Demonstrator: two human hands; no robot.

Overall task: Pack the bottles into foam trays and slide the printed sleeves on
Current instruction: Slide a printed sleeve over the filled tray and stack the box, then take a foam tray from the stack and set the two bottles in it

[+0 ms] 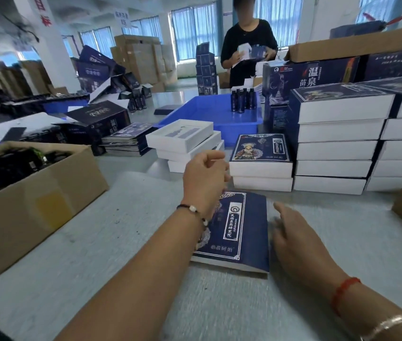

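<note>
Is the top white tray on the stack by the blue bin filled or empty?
Empty: the top foam tray shows bare bottle-shaped cutouts, no bottles seated.

sleeved box: flat white box in a dark-blue printed sleeve (238, 230), lying on the grey table
foam trays: white, empty, stacked (182, 135)
bottles: dark-blue, upright in a blue plastic bin (243, 99)

Packing hall, daylit, with a grey worktable in front.

The table (101, 242) spans the near field, its surface pale grey. A white column (45, 40) with red characters stands far left. Tall windows (195, 30) with blue curtains (278, 20) line the far wall and admit daylight. Stacked brown cartons (141, 60) stand below the windows at left centre. A white sign (122, 18) hangs from the ceiling above them. The floor (190, 82) beyond the table is pale and glossy.
</note>
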